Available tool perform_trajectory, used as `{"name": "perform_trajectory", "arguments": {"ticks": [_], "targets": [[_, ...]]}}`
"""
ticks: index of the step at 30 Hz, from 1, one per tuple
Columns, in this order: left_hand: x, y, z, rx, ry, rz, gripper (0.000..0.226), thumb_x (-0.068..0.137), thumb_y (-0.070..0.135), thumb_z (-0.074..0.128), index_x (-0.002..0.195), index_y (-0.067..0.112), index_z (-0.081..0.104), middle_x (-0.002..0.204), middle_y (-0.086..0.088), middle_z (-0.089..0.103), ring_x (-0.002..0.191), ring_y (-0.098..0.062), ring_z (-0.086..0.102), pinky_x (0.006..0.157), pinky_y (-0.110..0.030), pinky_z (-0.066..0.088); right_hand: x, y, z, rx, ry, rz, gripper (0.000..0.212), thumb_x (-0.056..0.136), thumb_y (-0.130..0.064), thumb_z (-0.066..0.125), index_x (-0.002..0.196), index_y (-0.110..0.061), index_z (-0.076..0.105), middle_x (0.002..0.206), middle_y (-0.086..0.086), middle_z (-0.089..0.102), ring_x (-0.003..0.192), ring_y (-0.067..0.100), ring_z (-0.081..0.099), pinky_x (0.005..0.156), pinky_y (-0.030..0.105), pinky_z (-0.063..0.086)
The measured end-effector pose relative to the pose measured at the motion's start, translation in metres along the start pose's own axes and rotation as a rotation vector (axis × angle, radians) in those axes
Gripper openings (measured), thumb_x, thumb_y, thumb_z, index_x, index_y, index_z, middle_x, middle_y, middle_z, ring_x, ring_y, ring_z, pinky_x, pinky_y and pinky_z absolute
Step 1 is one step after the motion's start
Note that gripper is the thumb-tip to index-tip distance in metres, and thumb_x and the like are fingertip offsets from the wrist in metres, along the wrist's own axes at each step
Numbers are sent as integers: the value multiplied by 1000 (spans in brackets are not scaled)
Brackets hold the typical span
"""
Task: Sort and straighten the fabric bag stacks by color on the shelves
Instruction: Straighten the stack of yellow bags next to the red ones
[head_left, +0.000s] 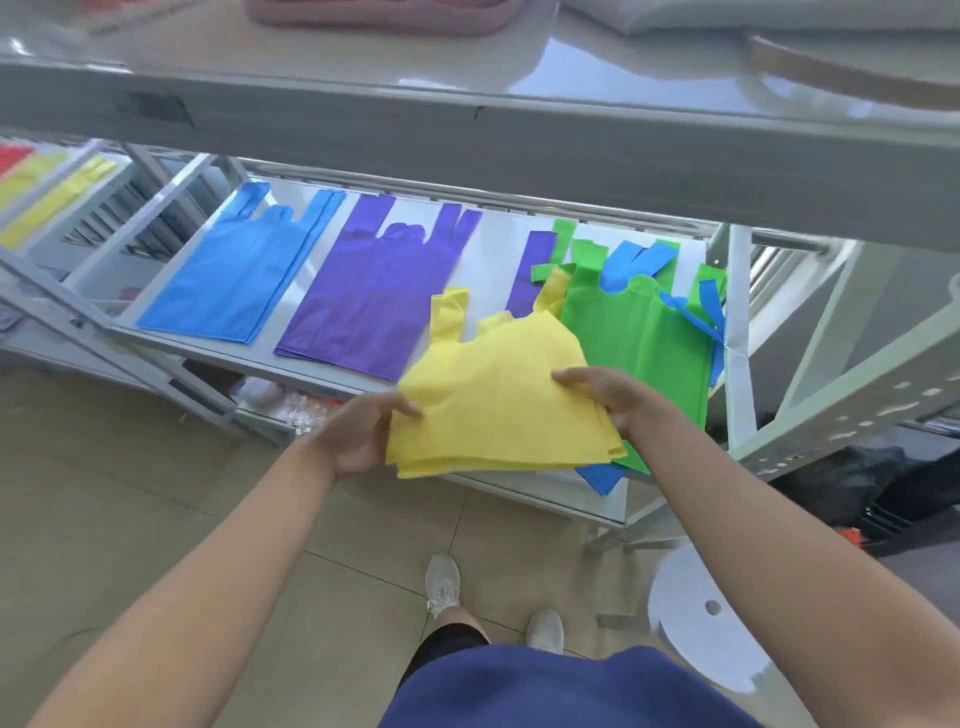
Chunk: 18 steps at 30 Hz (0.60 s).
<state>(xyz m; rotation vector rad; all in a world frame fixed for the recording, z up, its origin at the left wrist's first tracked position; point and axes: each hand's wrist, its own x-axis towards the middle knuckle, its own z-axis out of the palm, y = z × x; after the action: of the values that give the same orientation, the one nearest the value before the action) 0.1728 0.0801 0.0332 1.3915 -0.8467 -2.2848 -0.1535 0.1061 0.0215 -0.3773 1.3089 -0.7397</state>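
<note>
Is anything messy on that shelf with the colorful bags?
Yes. At the shelf's right end, green bags, blue bags and a purple bag lie jumbled, handles crossing, and a blue corner hangs over the front edge. The blue stack and purple stack look neat.

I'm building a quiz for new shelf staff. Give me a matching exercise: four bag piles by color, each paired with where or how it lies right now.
1 blue stack
2 purple stack
3 yellow stack
4 green bags

A gripped by left hand and right hand
B flat at the shelf's left end
C jumbled with stray blue bags, right end
D flat mid-shelf

Pairs: 1-B, 2-D, 3-A, 4-C
</note>
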Motion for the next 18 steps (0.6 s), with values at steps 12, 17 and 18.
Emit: {"name": "perform_trajectory", "arguments": {"ticks": [12,17,18], "targets": [[41,-31,13,-29,87,24,46,96,26,68,137,7,66,129,-15,72,111,-32,72,99,-47,56,-9,11,-3,-177,24,-80,31,96,-15,71,124,-1,67,111,20,76,88,33,76,73,46,64],[16,-3,25,-137,62,162,33,98,21,60,127,8,69,111,-14,76,93,-30,75,82,-41,61,-5,10,5,-282,107,-184,26,97,-24,72,118,-9,69,105,12,77,86,29,74,72,39,61],[9,0,22,-151,71,187,33,98,20,59,127,6,69,110,-15,76,93,-31,75,81,-41,61,-4,12,9,-283,80,-199,26,98,-24,70,120,-10,69,102,10,78,82,25,75,69,36,61]]}}
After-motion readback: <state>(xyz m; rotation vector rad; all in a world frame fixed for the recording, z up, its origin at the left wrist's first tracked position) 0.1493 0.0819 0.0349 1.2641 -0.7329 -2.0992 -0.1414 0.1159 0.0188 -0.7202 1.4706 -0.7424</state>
